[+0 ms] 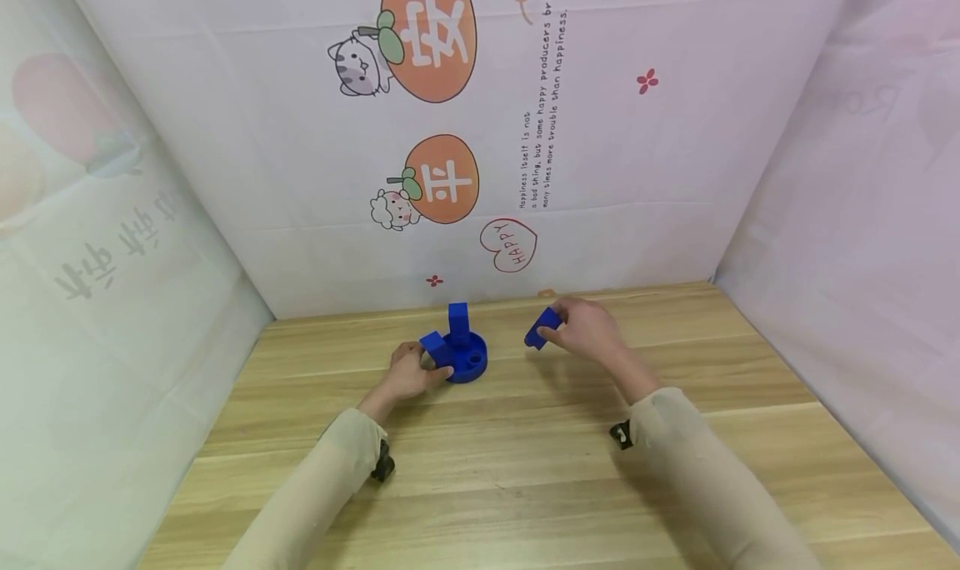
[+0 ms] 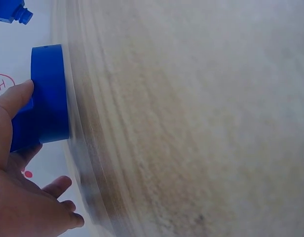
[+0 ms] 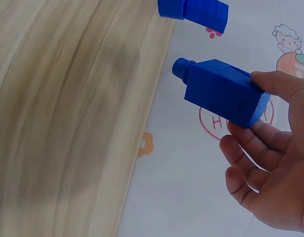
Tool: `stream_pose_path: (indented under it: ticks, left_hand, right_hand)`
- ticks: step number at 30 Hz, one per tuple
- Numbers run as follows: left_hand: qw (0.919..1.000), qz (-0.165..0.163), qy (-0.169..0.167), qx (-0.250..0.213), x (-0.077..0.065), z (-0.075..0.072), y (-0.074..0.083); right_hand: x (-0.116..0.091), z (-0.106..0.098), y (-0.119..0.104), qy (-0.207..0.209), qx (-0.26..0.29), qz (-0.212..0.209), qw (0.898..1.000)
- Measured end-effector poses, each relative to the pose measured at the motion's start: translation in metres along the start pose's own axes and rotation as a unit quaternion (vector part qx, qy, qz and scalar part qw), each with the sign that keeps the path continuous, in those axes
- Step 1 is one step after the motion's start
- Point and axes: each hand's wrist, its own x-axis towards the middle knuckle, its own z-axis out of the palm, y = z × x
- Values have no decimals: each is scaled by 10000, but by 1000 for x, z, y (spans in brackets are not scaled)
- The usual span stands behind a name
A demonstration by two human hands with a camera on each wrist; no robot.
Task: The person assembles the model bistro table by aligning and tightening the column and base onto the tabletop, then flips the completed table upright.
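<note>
Showing in head view: right hand (image 1: 591, 330) with fingers clamped on necked blue block (image 1: 543, 328), held above tabletop (image 1: 517, 478), right of round blue tray (image 1: 471, 376); long axis diagonal, neck down-left. Left hand (image 1: 409, 375), fingers clamped about leaning block (image 1: 436, 347) in tray; upright block (image 1: 458, 323) behind.

Left wrist: necked blue block top-left, neck pointing right, slightly down.

Right wrist: long axis slants, neck upper-left, fingers at flat end.
</note>
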Motion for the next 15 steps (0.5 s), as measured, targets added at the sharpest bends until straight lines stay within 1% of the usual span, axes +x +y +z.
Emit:
stream_pose_path:
  ticks: [4,15]
  left_hand:
    - [10000,-30,-4,-13,1,0,0]
    - [10000,-36,-23,8,1,-1,1]
  right_hand:
    - [2,3,-6,-17,-42,-124,9999]
    - [7,8,-26,-54,-62,-209,9997]
